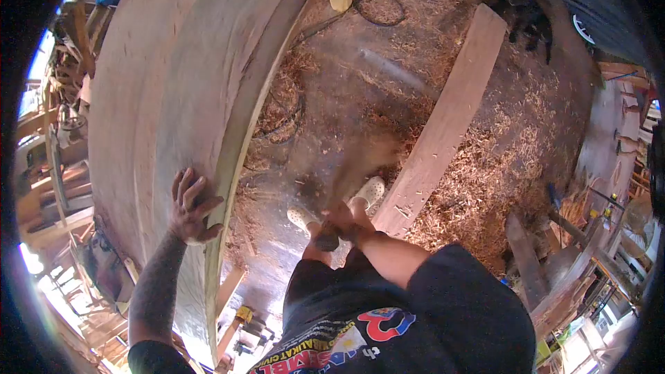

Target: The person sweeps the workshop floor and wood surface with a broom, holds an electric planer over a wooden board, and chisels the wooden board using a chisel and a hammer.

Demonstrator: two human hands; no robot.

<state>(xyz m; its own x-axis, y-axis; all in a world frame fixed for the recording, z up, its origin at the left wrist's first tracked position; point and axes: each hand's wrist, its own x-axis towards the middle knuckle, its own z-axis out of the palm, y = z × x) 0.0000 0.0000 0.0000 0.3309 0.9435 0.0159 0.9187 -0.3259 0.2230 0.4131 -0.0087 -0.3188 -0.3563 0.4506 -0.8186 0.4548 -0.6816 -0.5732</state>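
My left hand (194, 209) lies on a large, curved wooden panel (197, 90), its fingers spread near the panel's right edge. Nothing is held in it. In front of my body, above the shoes, my right hand (339, 221) has its fingers curled. A small dark shape shows at that hand, but I cannot make out whether it is an object or shadow. A long wooden plank (447, 114) lies on the ground to the right of my right hand.
Wood shavings (478, 194) cover much of the dirt floor. A black cable (379, 10) loops near the top. A dark animal-like shape (530, 17) is by the plank's far end. Scrap timber (526, 260) lies at right, with a yellow-and-black tool (242, 315) at bottom left.
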